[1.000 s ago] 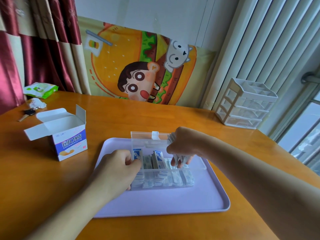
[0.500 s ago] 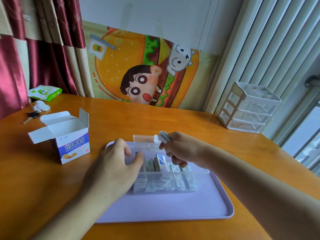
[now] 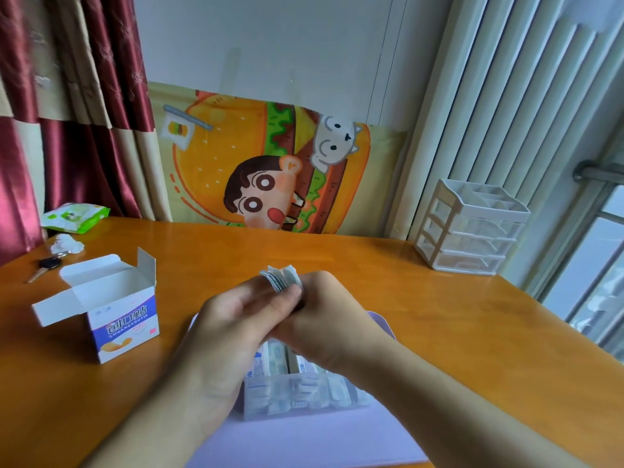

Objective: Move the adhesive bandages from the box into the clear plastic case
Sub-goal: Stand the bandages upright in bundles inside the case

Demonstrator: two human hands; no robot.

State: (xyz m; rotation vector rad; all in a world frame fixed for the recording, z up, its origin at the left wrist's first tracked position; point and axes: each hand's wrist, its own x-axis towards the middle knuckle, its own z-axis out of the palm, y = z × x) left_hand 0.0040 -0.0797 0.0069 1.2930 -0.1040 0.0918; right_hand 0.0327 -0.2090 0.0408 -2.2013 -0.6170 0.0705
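Both hands hide most of the clear plastic case (image 3: 304,396) and the far part of the lavender tray (image 3: 304,440) under it; only the case's near wall shows, with wrapped bandages standing packed behind it. The left hand (image 3: 236,322) and right hand (image 3: 324,319) meet above the case, fingers curled round a small fanned stack of adhesive bandages (image 3: 280,278), white wrappers with blurred edges. The open bandage box (image 3: 114,312) stands on the wooden table (image 3: 456,315), left of the tray; its inside cannot be seen.
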